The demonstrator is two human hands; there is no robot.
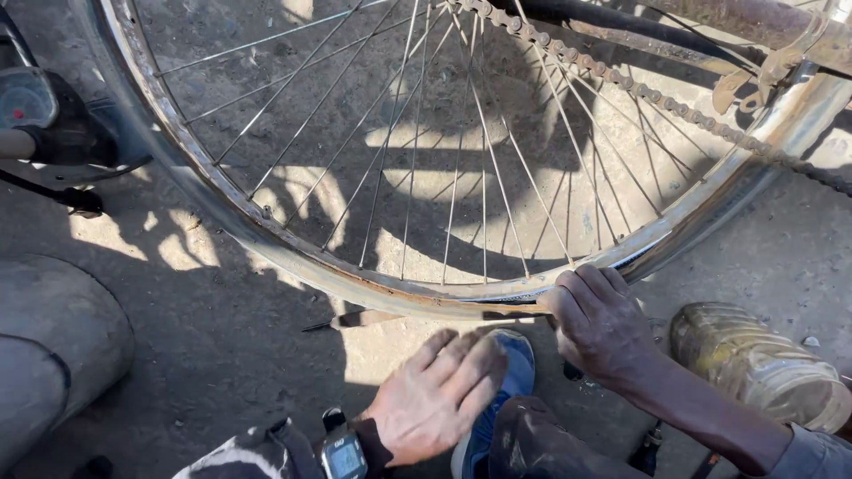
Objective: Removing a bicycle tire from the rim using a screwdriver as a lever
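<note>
The right hand [596,324] is curling its fingers [581,288] closed over the lower edge of the bicycle wheel rim [390,288], gripping it. The left hand [439,395] is hovering flat, fingers spread open, just below the rim, wearing a wristwatch [343,457].

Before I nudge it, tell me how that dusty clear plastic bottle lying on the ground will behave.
The dusty clear plastic bottle lies on its side, so it would probably roll. Its ribbed thin wall looks likely to dent under a squeeze. Its contents are hidden by grime, so its weight is unclear. The right hand is nearest it.
</note>
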